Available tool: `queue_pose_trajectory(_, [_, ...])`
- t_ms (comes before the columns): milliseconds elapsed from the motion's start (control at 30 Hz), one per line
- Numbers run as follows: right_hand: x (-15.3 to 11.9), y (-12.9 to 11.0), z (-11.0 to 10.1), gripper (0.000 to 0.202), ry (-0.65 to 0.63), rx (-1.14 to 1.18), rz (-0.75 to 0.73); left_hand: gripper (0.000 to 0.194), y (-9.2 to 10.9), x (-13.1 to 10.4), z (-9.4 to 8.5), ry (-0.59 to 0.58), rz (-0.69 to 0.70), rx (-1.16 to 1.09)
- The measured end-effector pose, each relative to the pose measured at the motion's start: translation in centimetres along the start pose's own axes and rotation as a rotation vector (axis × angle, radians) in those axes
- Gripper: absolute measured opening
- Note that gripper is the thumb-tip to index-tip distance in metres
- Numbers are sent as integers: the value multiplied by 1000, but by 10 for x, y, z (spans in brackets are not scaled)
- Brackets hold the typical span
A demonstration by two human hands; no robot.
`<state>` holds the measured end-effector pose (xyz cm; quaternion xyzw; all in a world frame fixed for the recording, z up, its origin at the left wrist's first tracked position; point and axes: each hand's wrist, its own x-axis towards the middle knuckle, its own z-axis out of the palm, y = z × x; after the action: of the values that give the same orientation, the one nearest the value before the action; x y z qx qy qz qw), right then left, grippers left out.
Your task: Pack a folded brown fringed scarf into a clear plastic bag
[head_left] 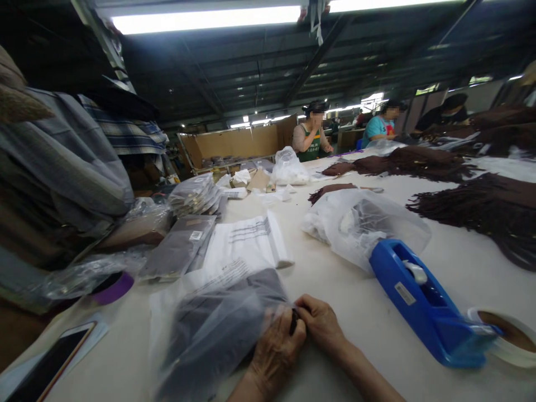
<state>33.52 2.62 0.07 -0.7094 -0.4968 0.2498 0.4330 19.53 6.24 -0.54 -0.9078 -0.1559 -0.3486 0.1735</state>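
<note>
A dark folded cloth (pixel 209 329) lies inside a translucent plastic bag (pixel 161 318) on the white table, just before me. My left hand (pixel 278 346) is at the bag's right end, partly behind its film, with fingers bent around the dark fabric there. Close beside it, my right hand (pixel 320 321) pinches the edge of the same fabric between thumb and fingers. The fingertips of both hands nearly meet at a small dark bit of cloth. Printed lettering shows on the bag's upper part.
At right stand a blue tape dispenser (pixel 422 301) and a tape roll (pixel 508 335). Beyond lie a clear bag (pixel 364 223) and brown fringed cloths (pixel 481 206). Bagged items (pixel 178 245), white bags (pixel 247 240), purple tape (pixel 113 287) and a phone (pixel 54 363) are left. People sit behind.
</note>
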Motion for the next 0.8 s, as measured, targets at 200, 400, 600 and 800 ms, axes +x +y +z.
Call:
queue_pose_trajectory(200, [3,2,-5,17,-9,52,-9,41,3,3,5,38,194,14])
queue_pose_trajectory(400, [2,8,-2,19,62,79,-40,40,1,0,7,-6,224,152])
queue_pose_trajectory(600, [-6,18,11,18,159,17,-126,39,-7,-15,2,-111,280,192])
queue_pose_trajectory(800, [-33,18,22,18,151,-25,-196,35,-9,-18,2,-177,185,194])
